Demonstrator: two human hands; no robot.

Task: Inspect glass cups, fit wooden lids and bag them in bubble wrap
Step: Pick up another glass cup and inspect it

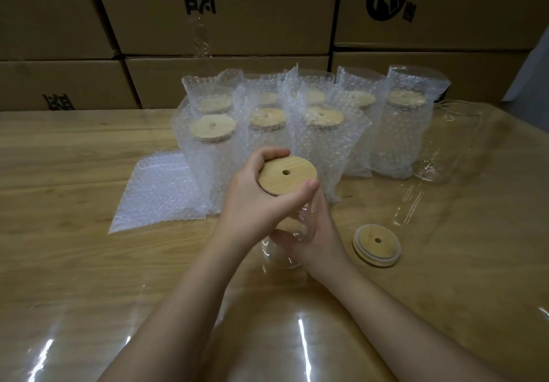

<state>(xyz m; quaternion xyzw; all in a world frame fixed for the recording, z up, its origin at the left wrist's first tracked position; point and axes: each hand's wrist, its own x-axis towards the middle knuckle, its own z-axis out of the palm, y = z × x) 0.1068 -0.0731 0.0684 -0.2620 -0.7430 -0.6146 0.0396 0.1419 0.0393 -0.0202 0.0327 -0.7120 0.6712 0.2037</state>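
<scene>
In the middle of the view, the left hand (pixel 258 191) gripped a round wooden lid (pixel 286 175) by its rim. The thumb curled over the near right edge and the fingers curled round the far left edge. The lid had a small hole at its centre and sat at the mouth of a clear glass cup (pixel 282 255), tilted toward the camera. Whether it was fully seated on the rim could not be told.

The right hand (pixel 316 233) held the cup's body from the right side. Its fingers wrapped round the glass and showed through the wall. The cup was held near the person, above the wooden table (pixel 74 158), with its base close to the tabletop. Whether the base touched the table was unclear.

A second wooden lid (pixel 376 245), with a pale ring round its edge, lay flat on the table just right of the right hand.

To the left of the hands lay a flat stack of bubble-wrap bags (pixel 160 191). Beyond the hands, lidded cups in bubble-wrap bags (pixel 323 144) stood upright in two rows, their bag tops open. At the far right of that group stood an empty glass cup (pixel 445 144) with no lid and no bag.

A glossy clear sheet (pixel 303 340) covered the tabletop. Stacked cardboard boxes (pixel 237 19) with black printing formed a wall along the far edge of the table.
</scene>
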